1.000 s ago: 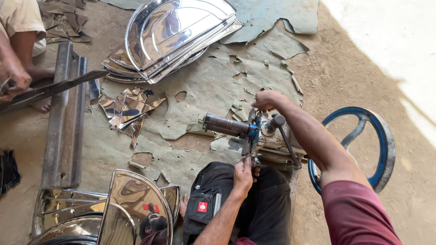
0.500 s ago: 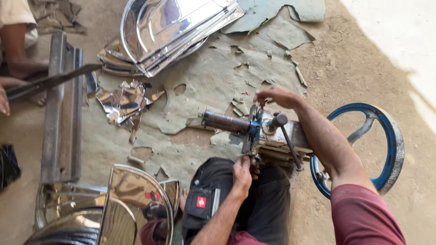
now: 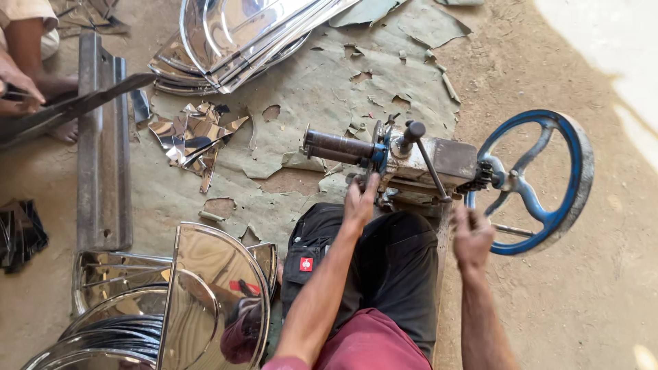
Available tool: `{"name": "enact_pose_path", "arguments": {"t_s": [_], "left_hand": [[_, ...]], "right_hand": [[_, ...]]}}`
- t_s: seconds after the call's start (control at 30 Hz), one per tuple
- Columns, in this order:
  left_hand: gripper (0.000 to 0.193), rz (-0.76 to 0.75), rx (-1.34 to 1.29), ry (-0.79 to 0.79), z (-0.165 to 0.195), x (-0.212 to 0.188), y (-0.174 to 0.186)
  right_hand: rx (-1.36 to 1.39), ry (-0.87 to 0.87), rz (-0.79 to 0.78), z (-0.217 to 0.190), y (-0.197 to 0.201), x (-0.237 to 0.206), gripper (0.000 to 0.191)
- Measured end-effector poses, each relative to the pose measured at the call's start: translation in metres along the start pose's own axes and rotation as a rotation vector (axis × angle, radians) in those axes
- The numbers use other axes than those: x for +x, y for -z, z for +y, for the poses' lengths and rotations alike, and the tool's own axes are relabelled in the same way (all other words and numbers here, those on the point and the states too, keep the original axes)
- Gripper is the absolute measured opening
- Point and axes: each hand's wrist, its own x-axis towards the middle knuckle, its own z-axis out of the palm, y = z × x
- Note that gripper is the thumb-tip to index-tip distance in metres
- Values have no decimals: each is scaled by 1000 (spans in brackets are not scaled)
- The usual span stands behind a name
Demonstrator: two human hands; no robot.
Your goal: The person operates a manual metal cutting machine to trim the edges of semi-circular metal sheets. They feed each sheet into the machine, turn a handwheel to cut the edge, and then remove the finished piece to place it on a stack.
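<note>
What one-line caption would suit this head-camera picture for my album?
Seated on the ground, a person's left hand rests at a small roller machine while the right hand hovers near its blue handwheel.

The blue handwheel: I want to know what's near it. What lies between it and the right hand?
Bare air over sandy ground separates the right hand from the blue handwheel in the head view.

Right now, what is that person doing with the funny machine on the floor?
A person sits on the ground at a small hand-cranked machine with two rollers and a big blue wheel. The left hand touches the machine just below the rollers. The right hand hangs in the air beside the wheel, holding nothing clear. Shiny curved metal sheets are stacked nearby, and scraps lie on the worn mat. Another person's hand works at the far left.
</note>
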Motion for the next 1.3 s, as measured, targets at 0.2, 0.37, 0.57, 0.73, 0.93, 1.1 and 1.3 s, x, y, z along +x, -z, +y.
{"name": "enact_pose_path", "arguments": {"t_s": [0.2, 0.37, 0.57, 0.73, 0.93, 1.1, 1.3], "left_hand": [[81, 33, 184, -4, 3, 23, -13], [76, 199, 146, -216, -5, 24, -24], [75, 237, 2, -90, -18, 45, 5], [79, 62, -37, -132, -18, 54, 59], [76, -33, 152, -408, -28, 37, 102], [49, 636, 494, -351, -99, -50, 277], [73, 1037, 1114, 282, -174, -194, 458]], "right_hand": [[124, -40, -98, 39, -3, -54, 28], [214, 8, -144, 51, 3, -56, 25], [189, -91, -119, 70, 30, -72, 27], [23, -113, -130, 49, 11, -76, 29], [18, 168, -301, -15, -54, -53, 24], [139, 133, -496, -20, -86, -79, 22], [140, 8, -553, 9, -100, -91, 22]]}}
